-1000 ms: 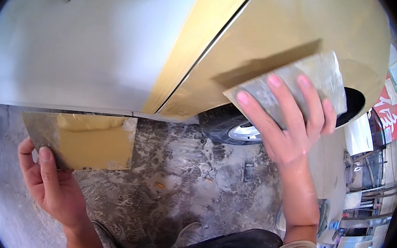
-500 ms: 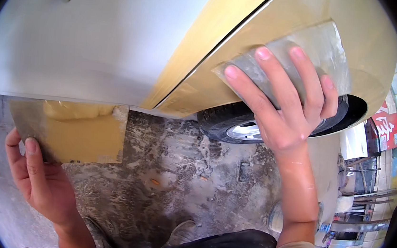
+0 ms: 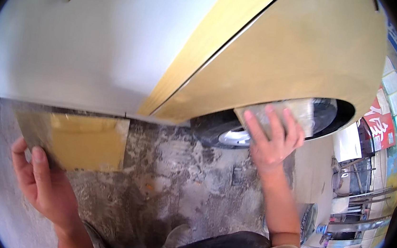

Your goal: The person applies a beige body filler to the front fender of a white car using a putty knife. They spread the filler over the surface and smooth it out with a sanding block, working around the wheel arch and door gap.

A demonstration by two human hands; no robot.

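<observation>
My left hand (image 3: pixel 47 183) grips the corner of a thin flat plate (image 3: pixel 34 127), thumb on top. Yellow body filler (image 3: pixel 89 144) is spread across most of that plate, just below the lower edge of the white car door (image 3: pixel 72 40). In my right hand (image 3: pixel 275 143) is a wide, thin spreader (image 3: pixel 304 112), with my fingers spread across its face. It hangs in front of the wheel (image 3: pixel 207 127), at the lip of the wheel arch. Above it, the car's fender (image 3: pixel 291 56) is coated in yellowish filler. A yellow strip (image 3: pixel 194 42) runs down the door beside the panel gap.
Below lies a stained concrete floor (image 3: pixel 152 205), with my shoes on it. A bucket (image 3: pixel 306 218) stands to the right of my right forearm. Further right are metal bars (image 3: pixel 368 200), a red panel with white marks (image 3: pixel 380 122) and other clutter.
My right hand has moved the spreader down off the fender to the wheel arch. My left hand and the plate have sunk slightly; the filler on it looks flatter along its upper edge.
</observation>
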